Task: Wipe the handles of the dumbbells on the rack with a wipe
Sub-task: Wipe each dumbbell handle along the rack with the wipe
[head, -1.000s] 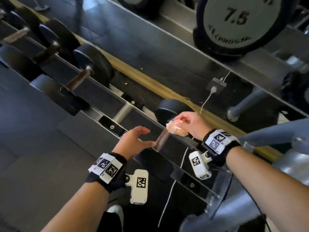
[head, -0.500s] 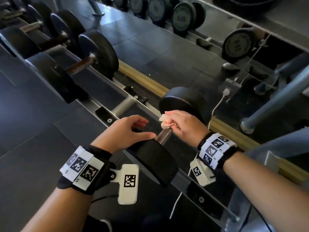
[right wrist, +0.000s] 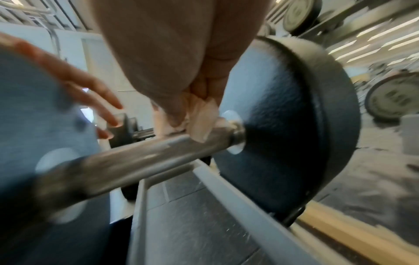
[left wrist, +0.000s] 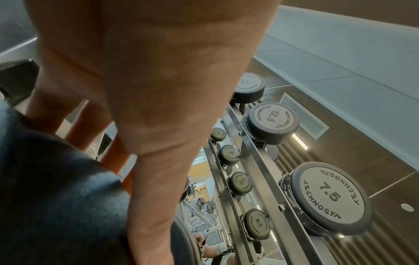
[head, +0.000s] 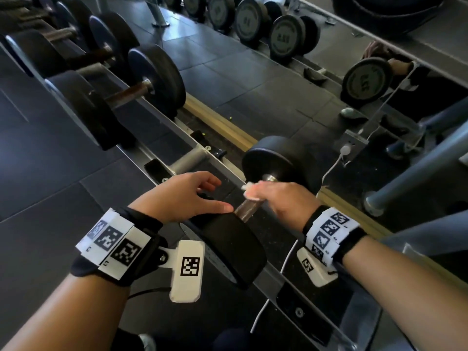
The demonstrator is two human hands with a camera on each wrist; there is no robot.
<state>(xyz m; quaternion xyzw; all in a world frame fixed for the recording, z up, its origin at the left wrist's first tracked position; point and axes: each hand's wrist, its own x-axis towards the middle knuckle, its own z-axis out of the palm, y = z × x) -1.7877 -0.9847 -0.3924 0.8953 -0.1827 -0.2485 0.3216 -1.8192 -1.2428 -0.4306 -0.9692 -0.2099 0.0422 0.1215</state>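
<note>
A black dumbbell lies across the rack rails (head: 222, 163), its metal handle (head: 247, 207) (right wrist: 140, 156) between a near head (head: 235, 249) and a far head (head: 283, 160). My right hand (head: 276, 198) pinches a crumpled white wipe (head: 249, 190) (right wrist: 201, 118) against the far end of the handle, close to the far head (right wrist: 283, 125). My left hand (head: 187, 198) rests with relaxed, spread fingers on top of the near head, seen from below in the left wrist view as my left hand (left wrist: 145, 100).
More black dumbbells (head: 152, 79) sit further left along the same rack. A mirror beyond shows a second rack with numbered dumbbells (head: 283, 38) (left wrist: 331, 197). A white cable (head: 331, 168) hangs by the wall. Dark rubber floor tiles (head: 45, 173) lie at the left.
The view has swung toward the rack. My right hand has slid the wipe along the handle toward the far head. My left hand has settled onto the near head.
</note>
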